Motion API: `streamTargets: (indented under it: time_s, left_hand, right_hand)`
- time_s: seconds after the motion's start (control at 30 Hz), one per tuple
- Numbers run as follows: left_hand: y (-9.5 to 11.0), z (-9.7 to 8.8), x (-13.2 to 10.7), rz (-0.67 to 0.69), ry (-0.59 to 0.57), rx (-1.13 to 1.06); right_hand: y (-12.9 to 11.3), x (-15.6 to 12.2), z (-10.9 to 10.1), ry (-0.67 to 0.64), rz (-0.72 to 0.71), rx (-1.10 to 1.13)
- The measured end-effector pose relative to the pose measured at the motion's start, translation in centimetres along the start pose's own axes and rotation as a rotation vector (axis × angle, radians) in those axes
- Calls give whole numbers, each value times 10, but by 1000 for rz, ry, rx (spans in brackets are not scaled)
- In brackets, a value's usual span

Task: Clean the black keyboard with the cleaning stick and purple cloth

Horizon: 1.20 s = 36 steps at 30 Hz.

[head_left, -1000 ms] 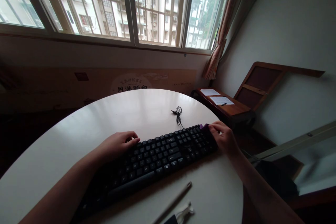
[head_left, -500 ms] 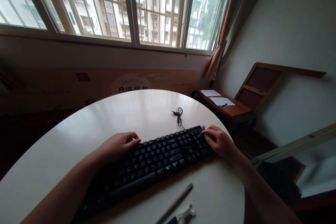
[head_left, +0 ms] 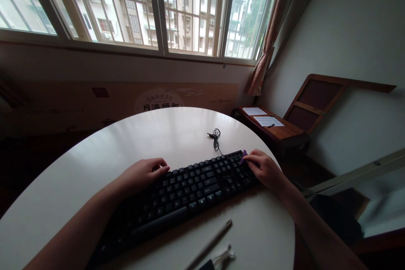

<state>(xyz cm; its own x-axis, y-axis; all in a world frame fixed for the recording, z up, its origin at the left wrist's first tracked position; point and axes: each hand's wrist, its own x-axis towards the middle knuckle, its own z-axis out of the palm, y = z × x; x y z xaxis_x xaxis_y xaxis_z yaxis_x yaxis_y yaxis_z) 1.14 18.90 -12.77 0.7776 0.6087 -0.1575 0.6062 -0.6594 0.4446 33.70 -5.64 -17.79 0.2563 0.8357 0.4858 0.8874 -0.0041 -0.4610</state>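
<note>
A black keyboard (head_left: 202, 190) lies slanted across the round white table (head_left: 164, 135). On its far edge, towards the left, my left hand (head_left: 144, 173) is closed with curled fingers gripping the frame. My right hand (head_left: 265, 169) is at the far right end, over the number keys. Between its thumb and fingers is a small thin purple tool (head_left: 243, 157), touching or just above the keys near the top right corner. My fingers cover part of this tool, so its exact kind is unclear. My left forearm hides the keyboard's left part.
Behind the keyboard lies its bundled black cable (head_left: 216, 137). Nearer me are a slim grey stick (head_left: 211, 240) and a dark object with white ends (head_left: 226, 254), cut off by the frame. A wooden bench (head_left: 281, 133) with papers and a pen stands beyond the table's right side.
My right hand and the purple tool have shifted very slightly, and the tool stands a little more upright. My left hand and the keyboard have stayed put.
</note>
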Motion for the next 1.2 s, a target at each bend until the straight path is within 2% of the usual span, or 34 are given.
streamTargets:
  time_s: [0.13,0.27,0.33,0.4,0.5,0.57,0.97,1.2]
  left_hand:
    - [0,0,0,5,3,-2]
    - [-1,0,0,10,7,6]
    - [-2,0,1,17,8,7]
    - [-1,0,0,23,9,1]
    - [-1,0,0,22,10,-11]
    - [-1,0,0,19,11,-16]
    - [-1,0,-1,16,7,-4]
    - [-2,1,-1,16,8,6]
  right_hand:
    - [4,1,-3,73,13,-36]
    - [14,-1,-9,381,156,-7]
    - [17,-1,-10,448,209,22]
    - [15,-2,-10,381,199,47]
    - [9,-2,-8,145,119,36]
    - [5,-1,-7,47,86,6]
    - [2,-8,-13,-40,144,9]
    - [8,-3,-5,45,134,74]
